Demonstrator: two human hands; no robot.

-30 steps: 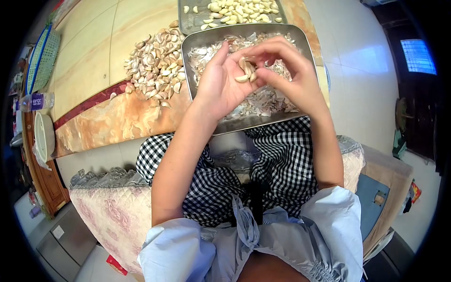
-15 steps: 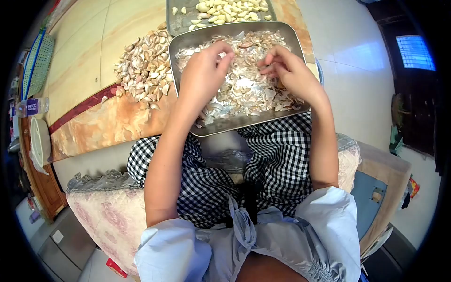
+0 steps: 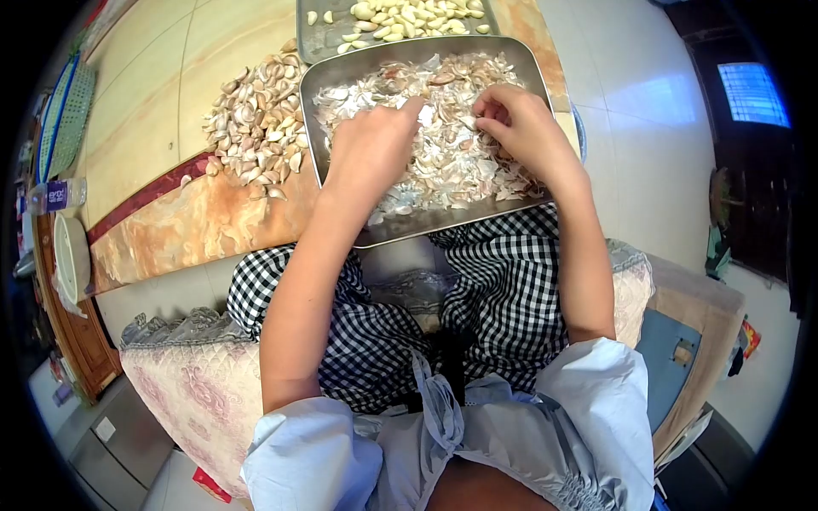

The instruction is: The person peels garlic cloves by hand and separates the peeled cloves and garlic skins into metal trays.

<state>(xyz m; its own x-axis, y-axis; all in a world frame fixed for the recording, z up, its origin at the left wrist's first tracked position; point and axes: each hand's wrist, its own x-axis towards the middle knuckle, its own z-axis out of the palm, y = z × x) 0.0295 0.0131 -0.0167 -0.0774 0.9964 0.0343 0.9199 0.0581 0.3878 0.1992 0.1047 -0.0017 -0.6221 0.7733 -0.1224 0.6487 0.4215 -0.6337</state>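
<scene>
A rectangular metal tray (image 3: 317, 128) full of loose, papery garlic skins (image 3: 452, 183) rests over my lap, against the table edge. My left hand (image 3: 375, 145) is above the skins on the tray's left side, fingers curled and index finger pointing inward; what it holds, if anything, is hidden. On the right side my right hand (image 3: 520, 123) has thumb and fingers drawn together in a pinch, low over the skins. Whatever lies between its fingertips is too small to name. Unpeeled garlic cloves (image 3: 256, 123) form a heap just left of the tray.
Behind the skins, a second metal tray (image 3: 328, 38) carries peeled garlic cloves (image 3: 413, 19). Both trays overlap the marble-patterned table (image 3: 204, 217). A plastic bottle (image 3: 60, 196), a pale bowl (image 3: 72, 251) and a green basket (image 3: 68, 115) are at far left.
My left hand has lowered slightly and its fingers have curled in. My right hand's spread fingers have come together into a pinch. The view has shifted a little.
</scene>
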